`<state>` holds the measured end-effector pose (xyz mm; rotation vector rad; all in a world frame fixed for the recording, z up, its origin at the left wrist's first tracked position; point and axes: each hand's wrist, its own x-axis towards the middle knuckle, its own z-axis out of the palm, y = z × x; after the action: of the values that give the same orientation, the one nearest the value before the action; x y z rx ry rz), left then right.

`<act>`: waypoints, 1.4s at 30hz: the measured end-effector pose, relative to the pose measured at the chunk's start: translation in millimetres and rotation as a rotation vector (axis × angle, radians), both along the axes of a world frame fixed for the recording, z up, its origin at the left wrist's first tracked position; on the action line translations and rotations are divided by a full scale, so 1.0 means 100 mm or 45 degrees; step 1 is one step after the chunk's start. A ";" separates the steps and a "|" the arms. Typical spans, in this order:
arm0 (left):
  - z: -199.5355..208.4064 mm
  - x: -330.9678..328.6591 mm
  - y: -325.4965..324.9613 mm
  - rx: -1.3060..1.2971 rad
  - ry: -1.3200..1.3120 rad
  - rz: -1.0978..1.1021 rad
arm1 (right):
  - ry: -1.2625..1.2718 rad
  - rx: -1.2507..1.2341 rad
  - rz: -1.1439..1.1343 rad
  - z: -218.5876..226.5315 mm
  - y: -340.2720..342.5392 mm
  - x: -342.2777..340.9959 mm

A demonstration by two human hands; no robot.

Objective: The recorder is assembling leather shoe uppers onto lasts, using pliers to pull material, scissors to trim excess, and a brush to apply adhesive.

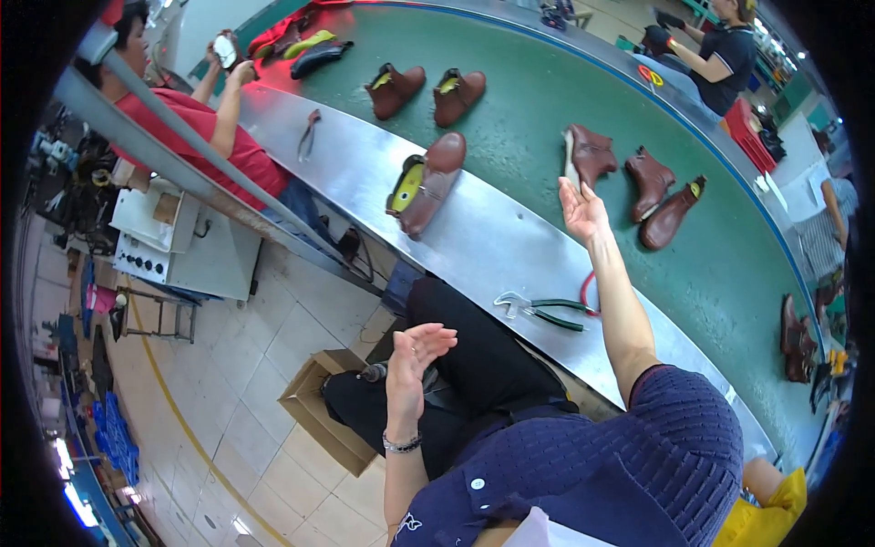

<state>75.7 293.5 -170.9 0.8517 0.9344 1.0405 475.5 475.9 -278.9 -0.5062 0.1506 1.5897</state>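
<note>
My right hand point(581, 211) reaches over the green belt, palm up with fingers stretched out. Its fingertips are at the lower end of a brown ankle boot point(592, 155), whose pale sole faces left; I cannot tell how firmly they touch it. Above my lap, my left hand point(416, 363) is raised with its fingers extended and nothing in it. A pair of brown shoes point(430, 187) with yellow-green lining lies on the metal ledge point(497, 219) in front of me. Green-handled pliers point(544, 307) rest on the ledge beside my right forearm, near a red curved handle point(590, 294).
Two boots point(395, 91) point(458, 97) stand farther left on the green belt point(519, 82); two more brown shoes point(649, 182) point(673, 215) are to the right. Another tool point(310, 135) lies on the ledge near a co-worker in red point(200, 137). A cardboard box point(314, 410) is by my legs.
</note>
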 end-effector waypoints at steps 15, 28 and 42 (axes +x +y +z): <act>-0.04 -0.17 -0.32 -0.062 0.056 0.131 | -2.622 0.764 0.462 0.58 0.46 -2.68; 0.36 -0.40 -0.12 0.495 0.597 0.030 | -1.464 0.904 0.891 2.29 -0.58 -2.48; -0.62 -0.39 -1.17 -0.074 -0.053 0.383 | -1.414 0.874 1.357 1.05 -1.44 -2.76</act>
<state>37.0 176.8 -233.2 0.6509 1.0739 1.2777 199.2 332.3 -174.1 -0.8999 -1.6788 1.9290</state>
